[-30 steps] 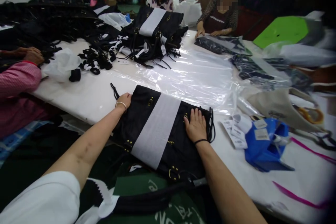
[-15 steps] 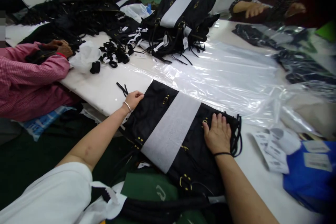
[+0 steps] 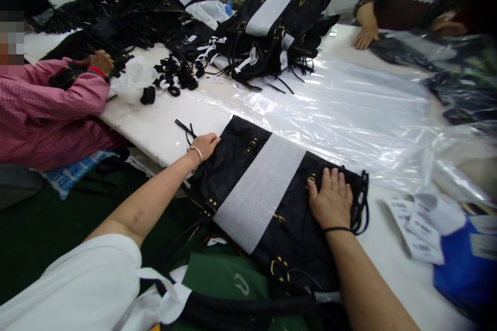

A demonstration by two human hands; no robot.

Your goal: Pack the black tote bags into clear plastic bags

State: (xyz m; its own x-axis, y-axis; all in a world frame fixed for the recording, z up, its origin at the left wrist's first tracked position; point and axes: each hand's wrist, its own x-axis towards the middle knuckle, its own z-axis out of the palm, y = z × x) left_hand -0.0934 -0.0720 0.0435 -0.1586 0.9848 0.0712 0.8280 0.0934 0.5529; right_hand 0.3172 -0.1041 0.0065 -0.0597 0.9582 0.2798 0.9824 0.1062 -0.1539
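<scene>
The right hand (image 3: 332, 199) lies flat on the black bag (image 3: 293, 212), not gripping. The left hand (image 3: 204, 146) touches the bag's edge; I can't tell if it pinches. Past both hands lies clear plastic (image 3: 349, 98), then a bag pile (image 3: 298, 15).

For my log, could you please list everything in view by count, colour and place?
bag: one, black, lower centre
strip: one, grey, across bag
plastic film: count unclear, clear, beyond bag
stacked bags: several, black, upper centre
loops: many, black, beside stacked bags
crumpled wrap: one, white, beside loops
heap: one, black, upper left
wrapped bundles: at least two, dark, upper right
labels: several, white, right of bag
blue object: one, blue, right edge
green item: one, green, below bag
table: one, white, beneath
coworkers: four, mixed clothes, around table
left hand: one, at bag's left edge
right hand: one, flat on bag
</scene>
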